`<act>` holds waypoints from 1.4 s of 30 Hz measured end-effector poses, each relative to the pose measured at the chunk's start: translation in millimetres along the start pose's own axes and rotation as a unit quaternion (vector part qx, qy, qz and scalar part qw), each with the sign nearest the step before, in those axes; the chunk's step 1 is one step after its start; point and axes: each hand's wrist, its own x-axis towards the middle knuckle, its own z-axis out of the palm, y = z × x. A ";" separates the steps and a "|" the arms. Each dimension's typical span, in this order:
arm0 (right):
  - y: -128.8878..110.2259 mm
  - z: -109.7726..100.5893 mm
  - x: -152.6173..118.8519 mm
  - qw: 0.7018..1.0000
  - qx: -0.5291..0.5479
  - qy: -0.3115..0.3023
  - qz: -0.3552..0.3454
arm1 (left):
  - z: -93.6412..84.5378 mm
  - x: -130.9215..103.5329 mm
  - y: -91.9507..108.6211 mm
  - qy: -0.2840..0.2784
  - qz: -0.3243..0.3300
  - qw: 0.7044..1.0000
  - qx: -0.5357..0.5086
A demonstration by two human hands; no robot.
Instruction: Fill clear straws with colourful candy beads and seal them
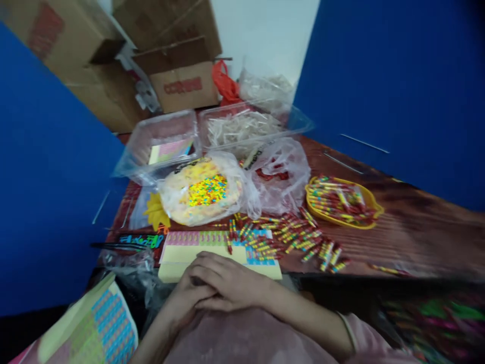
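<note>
My left hand (186, 296) and my right hand (229, 282) rest clasped together in front of my body, at the table's near edge. The right lies over the left, with fingers folded against each other, and no object shows in either. Just beyond them lies a stack of label sheets (189, 254) with pink, green and blue printed strips. Small tubes (290, 235) with red ends and yellow-blue bands are scattered over its right side and the table. Behind the sheets sits a white plastic bag (233, 177) opened on small yellow, red and blue candy-like pieces (208, 190).
A yellow basket (364, 222) on the right holds more tubes. Clear trays (161, 121) at the back hold label sheets and thin clear tubes (242, 126). Blue partitions (397, 91) flank the table; cardboard boxes (185, 91) stand behind. A label sheet (113, 313) hangs lower left.
</note>
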 end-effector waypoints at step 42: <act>99.8 -119.8 88.5 0.913 -0.178 0.024 0.367 | -8.7 137.6 156.0 0.078 0.250 0.719 0.644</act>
